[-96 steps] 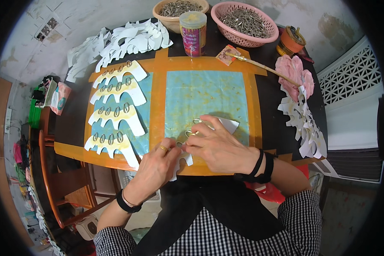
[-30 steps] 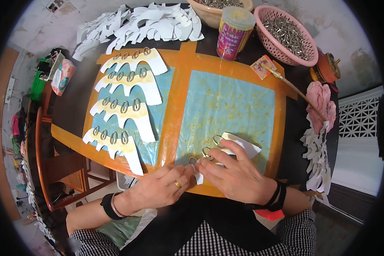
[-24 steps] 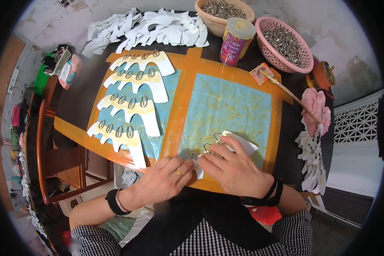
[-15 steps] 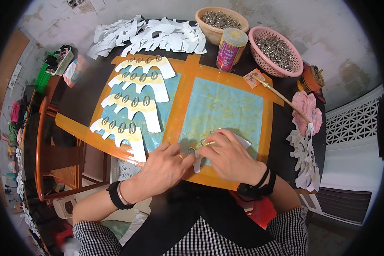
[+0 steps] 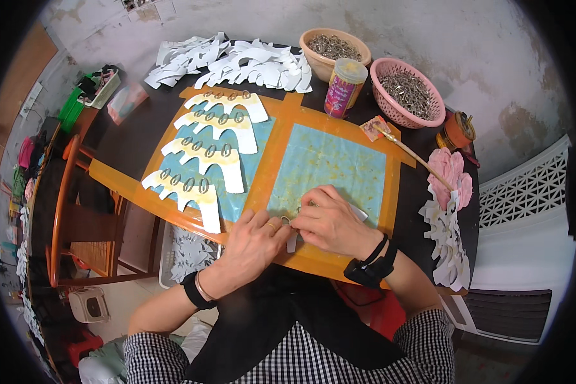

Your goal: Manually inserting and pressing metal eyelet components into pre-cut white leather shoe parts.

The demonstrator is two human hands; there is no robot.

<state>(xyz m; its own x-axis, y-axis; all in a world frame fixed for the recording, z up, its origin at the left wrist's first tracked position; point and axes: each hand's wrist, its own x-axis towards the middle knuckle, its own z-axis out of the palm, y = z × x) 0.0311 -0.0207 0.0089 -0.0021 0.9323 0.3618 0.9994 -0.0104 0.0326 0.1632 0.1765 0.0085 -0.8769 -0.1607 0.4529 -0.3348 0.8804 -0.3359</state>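
My left hand (image 5: 253, 243) and my right hand (image 5: 329, 224) meet at the near edge of the right blue sheet (image 5: 329, 160). Fingers of both are closed on a white cut-out piece (image 5: 292, 243), largely hidden beneath them. A metal ring (image 5: 286, 219) shows between the fingertips; exactly what each finger pinches is hard to see. To the left, several scalloped white pieces (image 5: 232, 173) lie in a column on another blue sheet (image 5: 240, 200). Each has a yellowish coated band and a row of oval metal rings (image 5: 203, 185) along its upper edge.
White cut-outs (image 5: 256, 64) are heaped at the back. A beige bowl (image 5: 320, 64) and pink basket (image 5: 390, 105) hold metal rings, beside a purple can (image 5: 344, 89). At right lie a brush (image 5: 416, 157), pink cloth (image 5: 450, 173) and more cut-outs (image 5: 451, 249). A wooden chair (image 5: 77, 217) stands left.
My right hand has shifted left toward my left hand, and its fingers now cover more of the rings and the piece. The whole view has moved slightly.
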